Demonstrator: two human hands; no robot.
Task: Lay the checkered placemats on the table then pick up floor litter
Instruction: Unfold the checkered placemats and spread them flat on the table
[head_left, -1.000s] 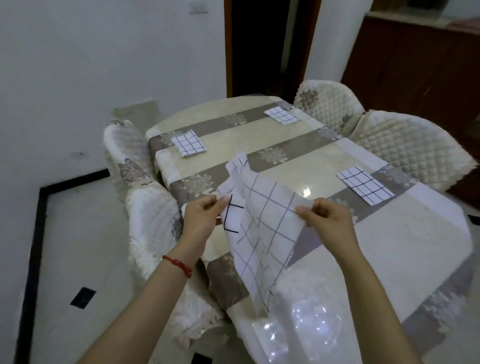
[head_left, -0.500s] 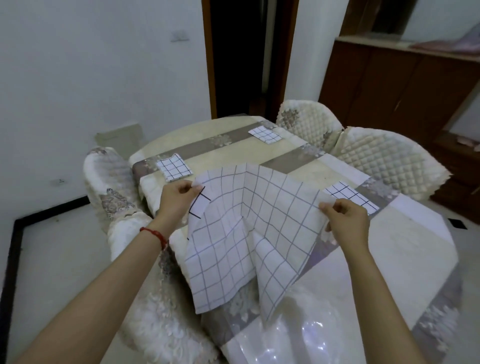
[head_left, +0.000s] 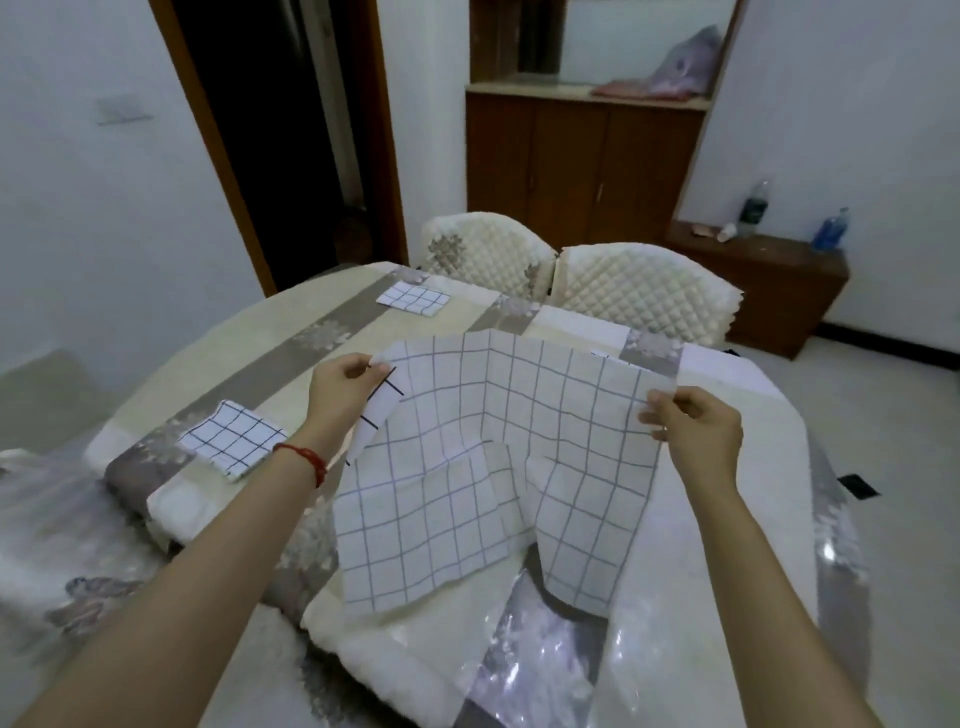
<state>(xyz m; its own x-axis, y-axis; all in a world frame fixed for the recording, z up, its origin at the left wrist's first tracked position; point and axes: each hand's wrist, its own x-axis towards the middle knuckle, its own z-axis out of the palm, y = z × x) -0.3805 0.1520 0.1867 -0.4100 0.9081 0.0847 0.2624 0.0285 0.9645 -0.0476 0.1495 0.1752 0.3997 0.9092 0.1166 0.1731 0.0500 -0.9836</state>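
I hold a white checkered placemat (head_left: 483, 467) spread out above the near part of the table (head_left: 311, 322). My left hand (head_left: 345, 387) pinches its upper left corner. My right hand (head_left: 696, 434) pinches its upper right corner. The mat's lower edge hangs in two flaps and touches the tablecloth. A folded checkered placemat (head_left: 231, 438) lies at the table's left side. Another folded placemat (head_left: 413, 300) lies at the far end. A third one (head_left: 613, 358) peeks out behind the held mat at the right.
Two quilted white chairs (head_left: 644, 296) stand at the table's far side. A covered chair (head_left: 62, 545) stands at the left. A brown cabinet (head_left: 582, 166) and a low shelf (head_left: 758, 280) with bottles are behind. A dark doorway (head_left: 291, 135) is at the back.
The placemat has been unfolded from a narrow hanging strip to a wide sheet, with my hands moving apart. My view has shifted to the right and up.
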